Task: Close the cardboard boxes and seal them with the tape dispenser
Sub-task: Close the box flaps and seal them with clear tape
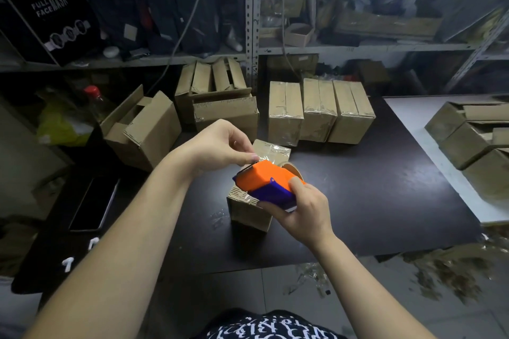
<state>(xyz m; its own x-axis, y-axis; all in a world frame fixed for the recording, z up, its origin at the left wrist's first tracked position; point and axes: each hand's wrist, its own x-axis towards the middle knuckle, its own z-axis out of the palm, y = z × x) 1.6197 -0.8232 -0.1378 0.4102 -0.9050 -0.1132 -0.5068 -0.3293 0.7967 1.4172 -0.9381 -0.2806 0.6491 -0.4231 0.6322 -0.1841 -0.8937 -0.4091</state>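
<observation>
Near the middle of the dark worktop (371,187) sits a small cardboard box (248,213), and both hands are busy right above it. The right hand (301,209) is wrapped around the orange and blue tape dispenser (264,181), which it holds just over the box top. The left hand (220,143) pinches the clear tape (268,153) at the dispenser's front edge between thumb and forefinger. Glossy tape already lies over the box's near end, so this one looks mid-seal rather than finished. Behind it three taped boxes (319,110) stand side by side, seemingly done. At the left an open box (140,129) lies on its side with its flaps out, and more boxes (468,137) are heaped at the right edge (sealed or not, it is hard to say). By that count, a fair share of the work remains.
</observation>
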